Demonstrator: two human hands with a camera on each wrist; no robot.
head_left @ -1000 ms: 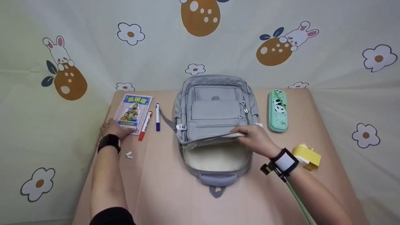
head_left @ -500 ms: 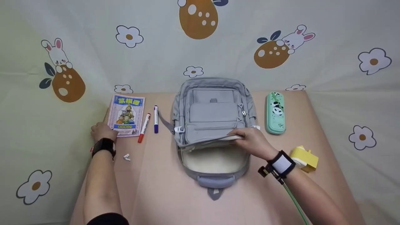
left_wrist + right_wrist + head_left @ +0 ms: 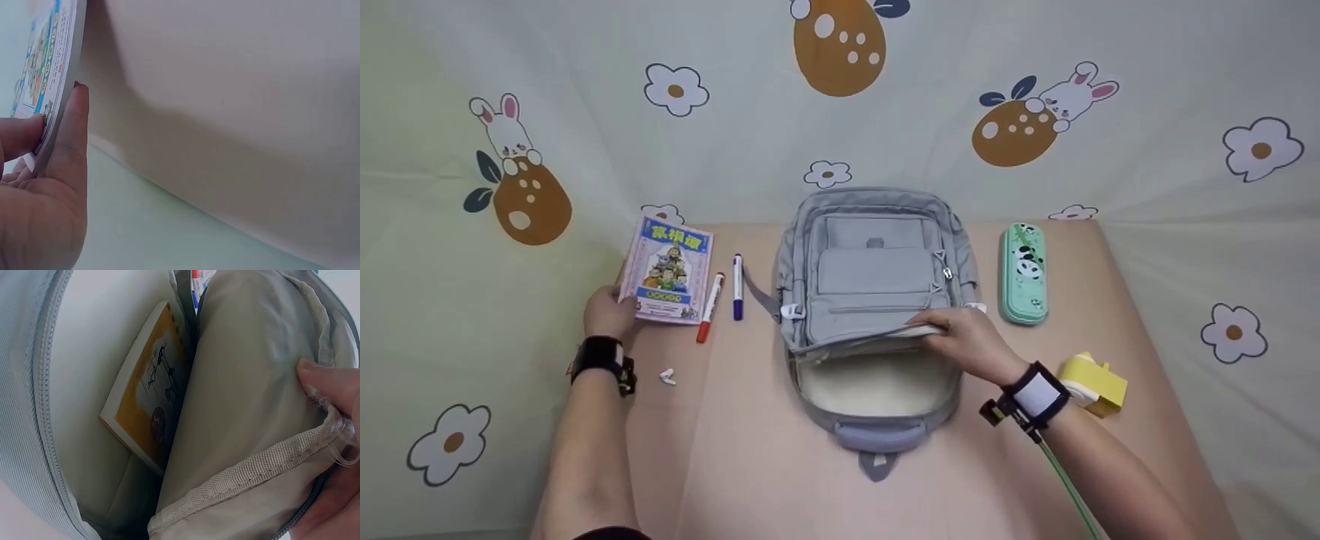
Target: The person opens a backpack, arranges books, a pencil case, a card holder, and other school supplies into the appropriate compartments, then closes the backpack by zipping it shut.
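Observation:
My left hand [image 3: 611,313] grips a pink and blue book [image 3: 669,274] with a cartoon cover by its lower left corner. The left wrist view shows the thumb on the cover of the book [image 3: 53,73] and the fingers behind, with the book tilted up off the tabletop. At the centre lies a grey backpack [image 3: 877,262], its main compartment unzipped. My right hand [image 3: 971,341] pinches the edge of its front flap and holds it up. Inside the backpack, the right wrist view shows a yellow-covered book [image 3: 149,391] leaning in the compartment.
A red marker [image 3: 710,307] and a blue marker [image 3: 737,287] lie between book and backpack. A small white object [image 3: 667,376] is nearer me. Right of the backpack are a green panda pencil case [image 3: 1024,274] and a yellow and white object [image 3: 1095,384]. A printed curtain [image 3: 735,150] stands behind the table.
My left hand first slid the book left toward the table edge, then took hold of its corner and raised it. My right hand keeps holding the backpack flap in the same place.

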